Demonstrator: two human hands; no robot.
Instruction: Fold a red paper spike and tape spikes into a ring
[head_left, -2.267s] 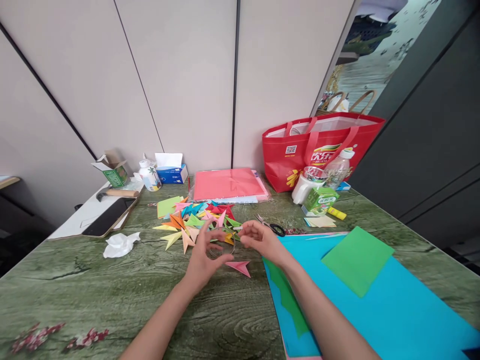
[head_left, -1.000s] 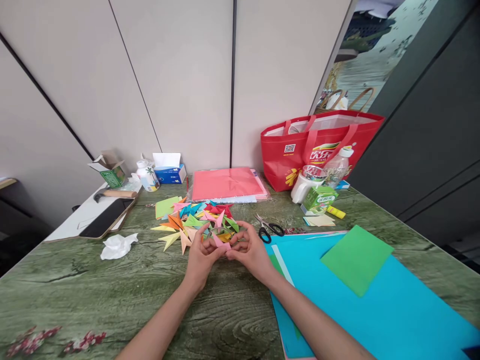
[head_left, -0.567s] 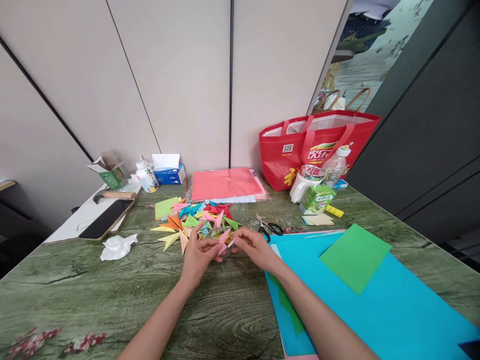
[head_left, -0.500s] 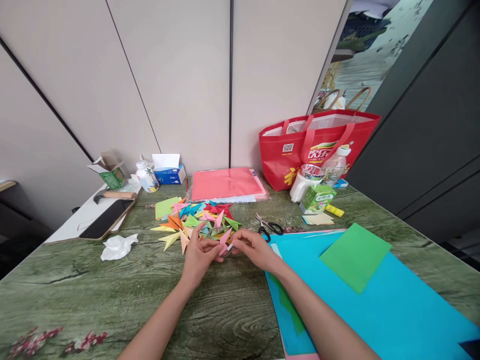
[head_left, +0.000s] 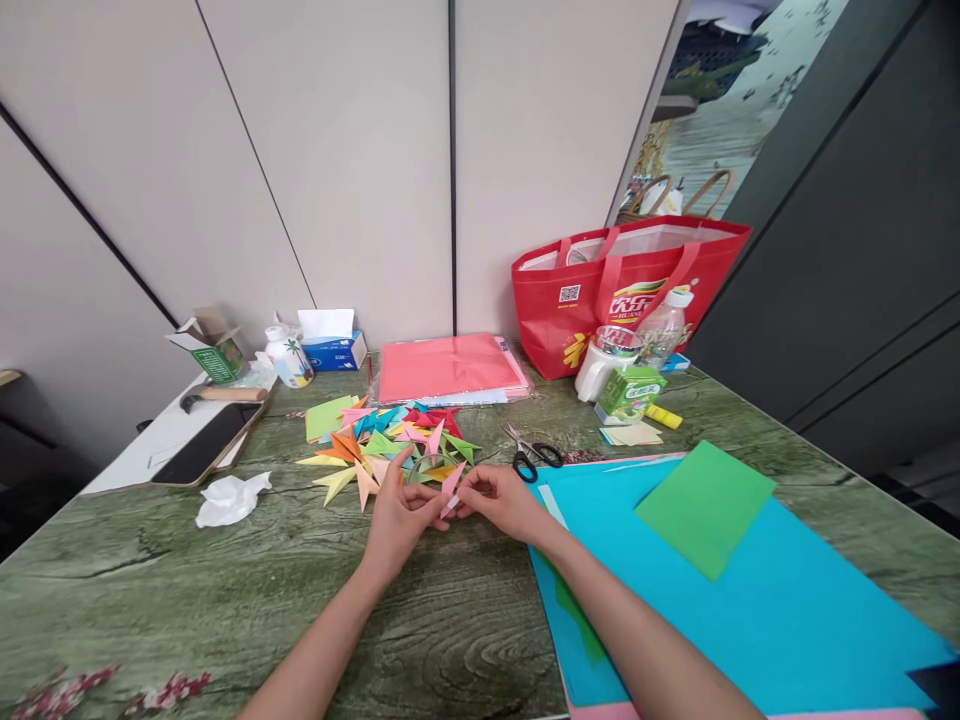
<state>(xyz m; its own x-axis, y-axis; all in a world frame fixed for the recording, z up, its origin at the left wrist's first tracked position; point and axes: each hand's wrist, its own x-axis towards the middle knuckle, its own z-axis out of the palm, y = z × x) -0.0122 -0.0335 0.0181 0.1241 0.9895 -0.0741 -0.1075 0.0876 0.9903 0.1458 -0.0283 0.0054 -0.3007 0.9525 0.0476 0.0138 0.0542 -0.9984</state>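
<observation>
Whereas a couple of seconds ago the pink folded paper point (head_left: 452,484) lay alone on the green worktop (head_left: 225,580) in front of the hands, it is now lifted and pinched between them, just ahead of the heap of coloured folded points (head_left: 382,445). The left hand (head_left: 401,515) and the right hand (head_left: 504,500) have drawn together, each grip closed on the pink piece by thumb and fingertips, beside a thin clear ring that shows only faintly. It reads as work on joining or shaping this piece, well into a long run of like pieces. Of the containers, the red tote bag (head_left: 622,290) stands open at the back, its contents hidden; the tissue box (head_left: 334,345) shows a white sheet pulled up; the small green carton (head_left: 630,392) is shut; the torn-open cardboard box (head_left: 208,350) at the left shows nothing inside from here.
</observation>
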